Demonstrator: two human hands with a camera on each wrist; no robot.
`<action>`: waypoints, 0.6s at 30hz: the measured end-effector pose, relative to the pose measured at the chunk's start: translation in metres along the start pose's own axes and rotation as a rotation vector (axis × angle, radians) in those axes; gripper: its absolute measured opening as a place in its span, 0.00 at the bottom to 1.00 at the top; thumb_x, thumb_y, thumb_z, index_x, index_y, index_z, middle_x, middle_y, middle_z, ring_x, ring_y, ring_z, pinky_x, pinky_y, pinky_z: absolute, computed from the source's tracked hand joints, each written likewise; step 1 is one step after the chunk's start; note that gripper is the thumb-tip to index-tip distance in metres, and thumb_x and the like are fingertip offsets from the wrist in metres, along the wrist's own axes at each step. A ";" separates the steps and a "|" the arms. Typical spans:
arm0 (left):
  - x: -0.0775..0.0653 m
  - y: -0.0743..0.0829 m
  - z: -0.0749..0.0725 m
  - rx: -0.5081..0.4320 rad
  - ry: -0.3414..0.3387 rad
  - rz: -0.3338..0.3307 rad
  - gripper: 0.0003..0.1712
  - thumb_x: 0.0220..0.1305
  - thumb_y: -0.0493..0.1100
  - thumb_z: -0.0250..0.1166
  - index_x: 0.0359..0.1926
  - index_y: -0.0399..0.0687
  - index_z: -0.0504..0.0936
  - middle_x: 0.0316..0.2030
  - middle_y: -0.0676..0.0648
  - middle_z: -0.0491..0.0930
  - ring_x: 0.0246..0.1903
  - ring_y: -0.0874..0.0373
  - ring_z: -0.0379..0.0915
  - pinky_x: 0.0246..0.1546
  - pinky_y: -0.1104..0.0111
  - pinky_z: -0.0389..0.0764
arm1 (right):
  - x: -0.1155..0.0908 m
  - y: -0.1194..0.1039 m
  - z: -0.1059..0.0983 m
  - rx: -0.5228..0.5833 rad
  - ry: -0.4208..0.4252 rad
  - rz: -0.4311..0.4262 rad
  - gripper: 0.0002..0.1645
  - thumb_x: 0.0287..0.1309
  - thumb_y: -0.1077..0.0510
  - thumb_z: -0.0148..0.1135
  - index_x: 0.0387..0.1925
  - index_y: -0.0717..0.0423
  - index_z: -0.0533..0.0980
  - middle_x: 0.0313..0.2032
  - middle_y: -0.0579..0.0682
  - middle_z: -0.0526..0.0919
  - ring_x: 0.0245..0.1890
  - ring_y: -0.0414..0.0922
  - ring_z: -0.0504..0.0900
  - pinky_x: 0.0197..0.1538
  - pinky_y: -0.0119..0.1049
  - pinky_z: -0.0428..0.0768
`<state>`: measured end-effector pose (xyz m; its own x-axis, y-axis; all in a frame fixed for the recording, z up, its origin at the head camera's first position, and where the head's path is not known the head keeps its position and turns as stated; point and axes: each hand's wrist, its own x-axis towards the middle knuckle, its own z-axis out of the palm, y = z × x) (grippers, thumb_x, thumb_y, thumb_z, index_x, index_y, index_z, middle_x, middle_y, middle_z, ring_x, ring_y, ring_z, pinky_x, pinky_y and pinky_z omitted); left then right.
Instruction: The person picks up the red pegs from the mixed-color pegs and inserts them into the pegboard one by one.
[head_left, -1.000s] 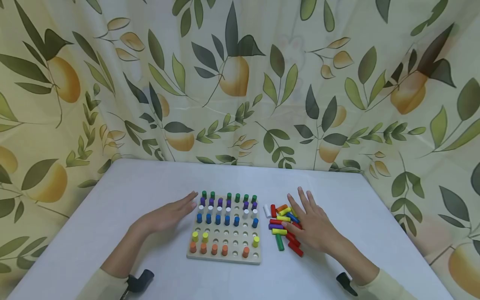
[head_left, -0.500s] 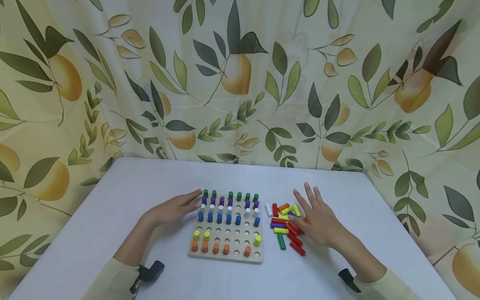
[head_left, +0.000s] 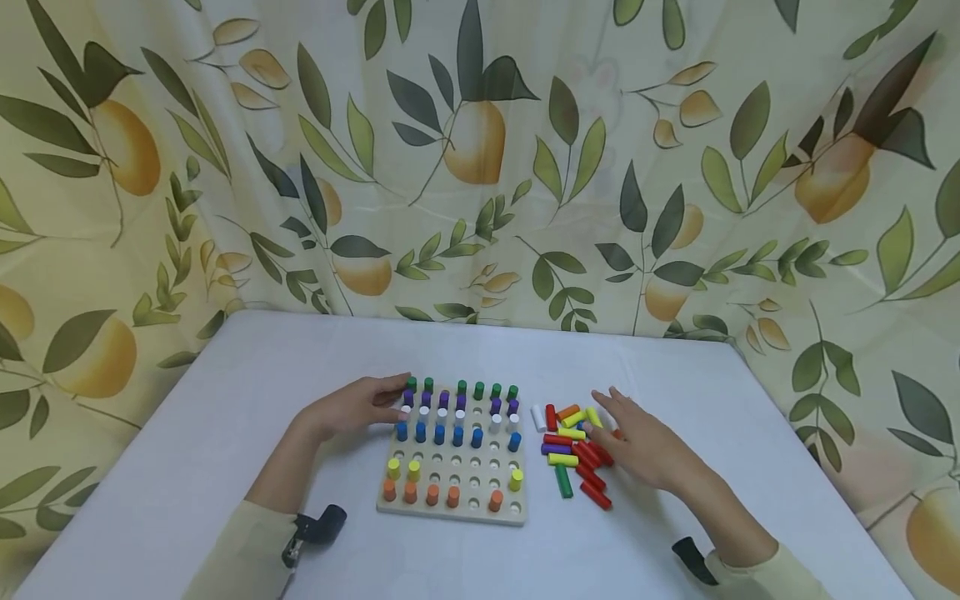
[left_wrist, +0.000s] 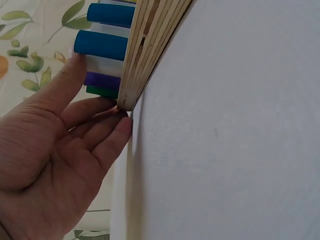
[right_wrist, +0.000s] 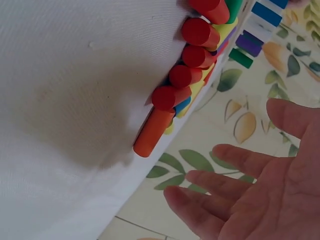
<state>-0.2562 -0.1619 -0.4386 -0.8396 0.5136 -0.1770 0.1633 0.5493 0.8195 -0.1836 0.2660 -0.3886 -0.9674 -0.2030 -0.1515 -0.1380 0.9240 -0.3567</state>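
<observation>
L hand [head_left: 348, 410] moved onto edge of beige wooden pegboard [head_left: 483, 516], grip unclear; R hand [head_left: 641, 442] held wide, empty, by multicoloured cylindrical pegs [head_left: 586, 454]; prob. peg-placing, pinch needed next.

This is looking like a small curtained-off recording corner indoors; the kind of building around it is escaping view. A cream curtain [head_left: 480, 217], printed with leaves and orange fruit, is filling the upper half of the frame and hanging down both sides in soft folds. A table [head_left: 600, 542] with a plain white top is spreading across the lower half, its far edge running along the curtain. At lower centre, a pegboard [head_left: 483, 514] and loose pegs [head_left: 581, 452] are lying on it. A black wrist device [head_left: 326, 526] is showing at lower left of centre, a second black device [head_left: 693, 562] at lower right.
</observation>
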 end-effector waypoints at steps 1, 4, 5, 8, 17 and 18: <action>-0.001 -0.001 -0.001 -0.002 -0.001 0.001 0.44 0.70 0.48 0.70 0.78 0.37 0.61 0.76 0.39 0.60 0.74 0.47 0.58 0.73 0.54 0.61 | 0.000 -0.001 0.000 0.009 0.002 0.007 0.46 0.72 0.37 0.57 0.78 0.60 0.60 0.75 0.73 0.56 0.72 0.74 0.56 0.59 0.78 0.67; -0.003 -0.003 -0.004 -0.019 -0.002 0.000 0.44 0.69 0.46 0.71 0.78 0.38 0.62 0.76 0.40 0.61 0.74 0.48 0.59 0.73 0.54 0.61 | -0.001 -0.003 -0.002 0.027 0.019 0.014 0.43 0.72 0.39 0.59 0.76 0.60 0.64 0.73 0.72 0.62 0.71 0.73 0.61 0.60 0.75 0.70; -0.003 -0.004 -0.004 -0.027 0.000 -0.002 0.44 0.69 0.46 0.71 0.78 0.39 0.62 0.76 0.40 0.61 0.74 0.48 0.59 0.73 0.54 0.62 | 0.000 -0.003 -0.002 0.029 0.025 0.013 0.41 0.72 0.41 0.60 0.75 0.60 0.65 0.72 0.71 0.64 0.70 0.72 0.63 0.59 0.74 0.72; -0.004 -0.006 -0.006 -0.035 0.006 -0.002 0.42 0.68 0.43 0.71 0.78 0.40 0.64 0.76 0.41 0.62 0.74 0.48 0.60 0.72 0.55 0.63 | 0.001 -0.005 -0.002 0.027 0.036 0.004 0.36 0.70 0.44 0.64 0.71 0.59 0.72 0.68 0.69 0.71 0.67 0.70 0.68 0.57 0.71 0.76; -0.003 -0.011 -0.004 -0.048 0.007 -0.001 0.44 0.65 0.37 0.73 0.78 0.41 0.64 0.76 0.42 0.62 0.74 0.49 0.60 0.71 0.57 0.64 | 0.005 -0.007 0.000 0.039 0.020 0.013 0.22 0.63 0.53 0.72 0.55 0.59 0.84 0.48 0.59 0.82 0.40 0.51 0.80 0.39 0.45 0.88; -0.003 -0.011 -0.003 -0.044 0.009 -0.004 0.44 0.64 0.37 0.74 0.78 0.42 0.64 0.76 0.43 0.62 0.74 0.50 0.60 0.71 0.57 0.64 | 0.005 -0.007 0.000 0.052 0.020 0.022 0.20 0.62 0.53 0.73 0.53 0.58 0.85 0.45 0.57 0.83 0.39 0.49 0.79 0.37 0.43 0.87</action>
<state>-0.2574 -0.1714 -0.4453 -0.8448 0.5055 -0.1753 0.1376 0.5219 0.8418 -0.1869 0.2583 -0.3870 -0.9742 -0.1757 -0.1416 -0.1059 0.9101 -0.4006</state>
